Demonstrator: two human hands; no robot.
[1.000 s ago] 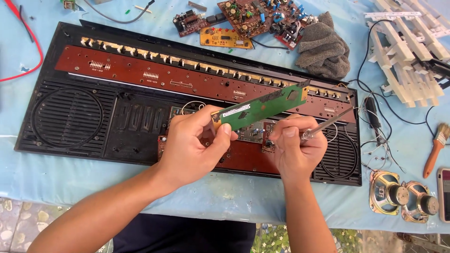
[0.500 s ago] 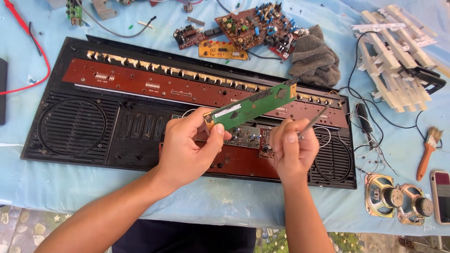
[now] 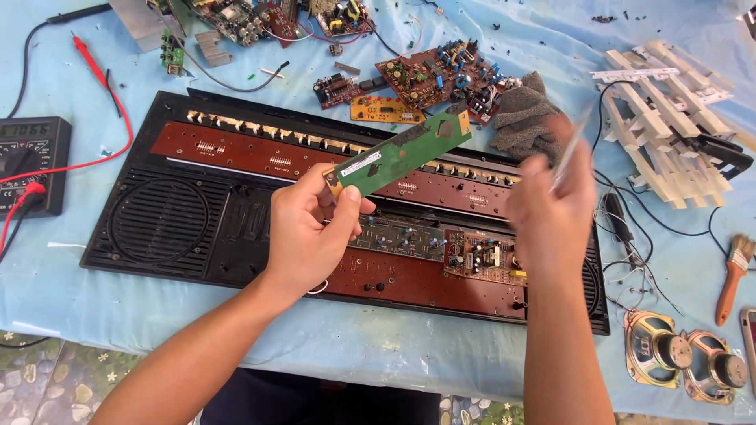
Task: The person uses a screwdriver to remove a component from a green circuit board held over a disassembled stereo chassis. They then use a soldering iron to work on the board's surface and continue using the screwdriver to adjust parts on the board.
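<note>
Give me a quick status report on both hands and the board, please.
Left hand shut on green circuit board, raised over black panel. Right hand blurred, shut on thin tool. Nothing between hands.

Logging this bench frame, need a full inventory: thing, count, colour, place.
green circuit board: 1, green, held up over the case
radio case: 1, black and maroon, flat at table centre
loose circuit boards: several, brown and green, top of table
multimeter: 1, black with red leads, left edge
grey cloth: 1, grey, above the case's right end
white plastic frame: 1, white, top right
speakers: 2, metal, bottom right
paintbrush: 1, orange handle, right edge
tablecloth: 1, light blue
left hand: holds the green circuit board
right hand: blurred, holds a thin tool
</note>
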